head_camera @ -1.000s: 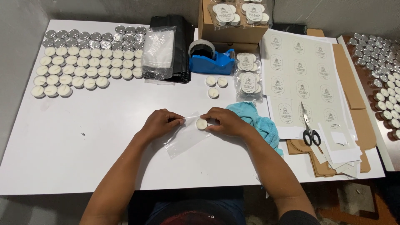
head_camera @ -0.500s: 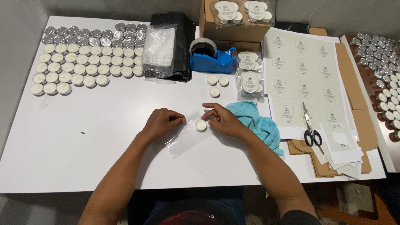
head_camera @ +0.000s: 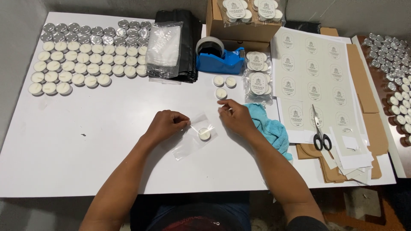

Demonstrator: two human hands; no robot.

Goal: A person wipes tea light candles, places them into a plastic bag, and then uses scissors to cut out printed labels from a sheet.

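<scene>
Tealight [head_camera: 204, 134] in clear bag [head_camera: 192, 137], between both grips.

white tealight [head_camera: 204, 134], clear bag [head_camera: 192, 139], blue tape dispenser [head_camera: 220, 62], teal cloth [head_camera: 269, 128]

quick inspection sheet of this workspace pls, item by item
surface: white table, mostly covered along the back and right.
job's things: clear bag lying flat, one tealight in it.
clutter: rows of candles, three loose tealights, blue tape dispenser, label sheets, scissors, blue cloth, cardboard box.
grips: left hand pinches the bag's edge; right hand off the bag, fingers curled.
cables: nothing seen.
surroundings: more small tins at far right.
</scene>
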